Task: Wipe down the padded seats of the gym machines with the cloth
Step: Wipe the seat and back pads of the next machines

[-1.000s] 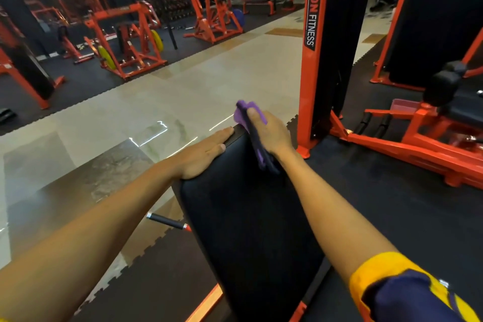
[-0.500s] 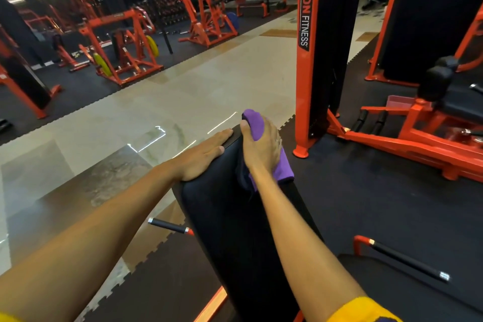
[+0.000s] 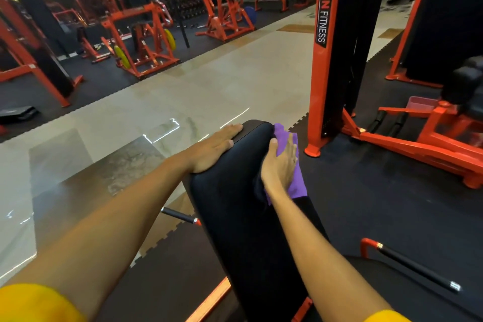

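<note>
Right hand (image 3: 281, 165) has slid off the top of the black pad (image 3: 230, 217) onto its right flank since half a second ago, fingers straight and flat, pressing the purple cloth (image 3: 298, 185) against that side near the far end. Left hand (image 3: 217, 146) hasn't budged, lying flat with fingers stretched along the opposite top edge. Pad's long axis runs from there back toward the person, so I'd guess the next stroke drags the cloth bodyward with the right.
</note>
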A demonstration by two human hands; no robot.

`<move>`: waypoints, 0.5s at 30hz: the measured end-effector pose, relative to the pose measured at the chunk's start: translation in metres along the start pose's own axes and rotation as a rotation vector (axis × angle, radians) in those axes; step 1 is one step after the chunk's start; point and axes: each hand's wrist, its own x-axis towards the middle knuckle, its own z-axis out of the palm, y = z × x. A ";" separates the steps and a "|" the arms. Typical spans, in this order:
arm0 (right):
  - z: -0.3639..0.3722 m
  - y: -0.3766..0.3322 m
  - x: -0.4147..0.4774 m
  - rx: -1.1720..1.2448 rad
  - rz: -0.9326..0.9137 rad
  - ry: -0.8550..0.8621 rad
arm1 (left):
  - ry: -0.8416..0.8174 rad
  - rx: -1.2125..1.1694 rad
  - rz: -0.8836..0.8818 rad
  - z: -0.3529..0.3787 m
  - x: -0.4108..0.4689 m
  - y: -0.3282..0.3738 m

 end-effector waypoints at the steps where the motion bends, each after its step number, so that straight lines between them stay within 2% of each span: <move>1: 0.005 -0.005 -0.017 -0.004 -0.049 -0.010 | 0.008 -0.002 -0.008 0.000 -0.002 0.003; 5: 0.010 0.019 -0.089 -0.134 -0.453 -0.131 | 0.074 -0.022 -0.034 0.004 -0.014 0.007; 7: -0.001 0.048 -0.087 -0.298 -0.655 -0.171 | 0.117 -0.028 -0.060 0.007 -0.028 0.005; 8: -0.009 0.058 -0.075 -0.364 -0.687 -0.168 | 0.146 -0.015 -0.062 0.010 -0.036 0.003; 10: -0.019 0.058 -0.051 -0.389 -0.559 -0.156 | 0.204 0.004 -0.055 0.016 -0.055 0.000; 13: -0.007 0.021 -0.042 -0.208 -0.238 -0.129 | 0.311 -0.063 -0.027 0.030 -0.077 -0.007; 15: 0.010 -0.003 -0.061 -0.151 -0.207 -0.121 | 0.394 -0.087 -0.009 0.039 -0.080 -0.016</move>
